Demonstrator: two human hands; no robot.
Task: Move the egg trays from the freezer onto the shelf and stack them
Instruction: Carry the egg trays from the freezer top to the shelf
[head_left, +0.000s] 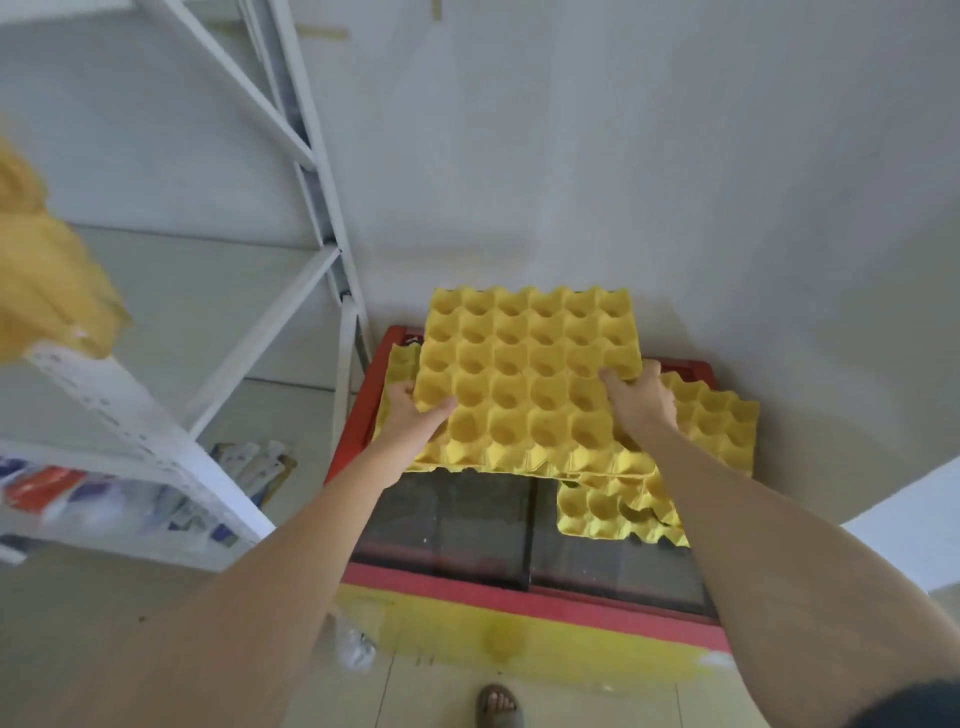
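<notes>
Both forearms reach up-frame; left hand (415, 410) and right hand (641, 400) have fingers clenched on the yellow egg tray (524, 364), lifted above the freezer (519, 592) at centre. Next, likely swing it to the shelf (156, 447) at left.

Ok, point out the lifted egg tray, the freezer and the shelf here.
lifted egg tray (524, 364), head view, centre cups.
freezer (519, 597), head view, red front rim.
shelf (156, 436), head view, white front edge.
</notes>
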